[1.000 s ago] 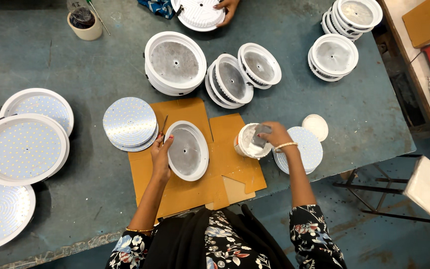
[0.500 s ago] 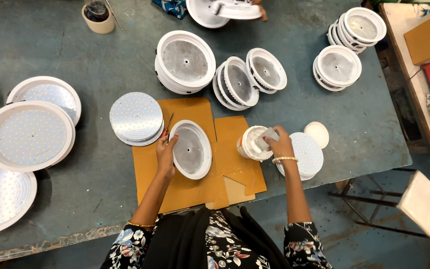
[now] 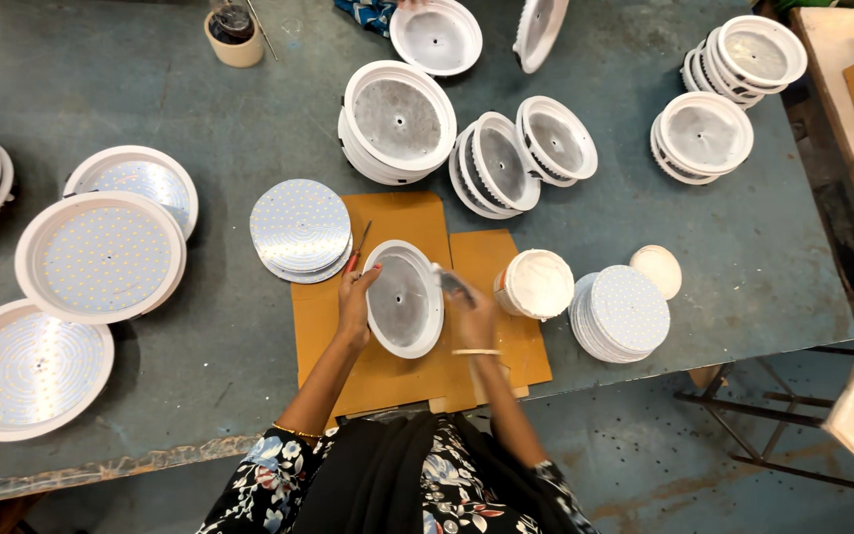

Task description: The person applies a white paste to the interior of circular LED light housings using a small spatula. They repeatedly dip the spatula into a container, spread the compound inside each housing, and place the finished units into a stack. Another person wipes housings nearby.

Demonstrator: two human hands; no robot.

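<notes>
The right hand (image 3: 473,314) has come from the white tub (image 3: 536,284) to the round white housing (image 3: 403,299), fingers clenched on a small tool (blurred). The left hand (image 3: 354,297) grips the housing's left rim on the cardboard (image 3: 397,326). Best kept steady and tilted while the tool works inside.

White housing (image 3: 402,299) on orange-brown cardboard (image 3: 397,366); tabletop (image 3: 200,109) seemingly grey-blue; floral sleeve (image 3: 269,465).

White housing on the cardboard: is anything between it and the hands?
Nothing visible. The left hand already touches the white round housing at its left rim, and the right hand is at its right rim, holding something small and blurred.
</notes>
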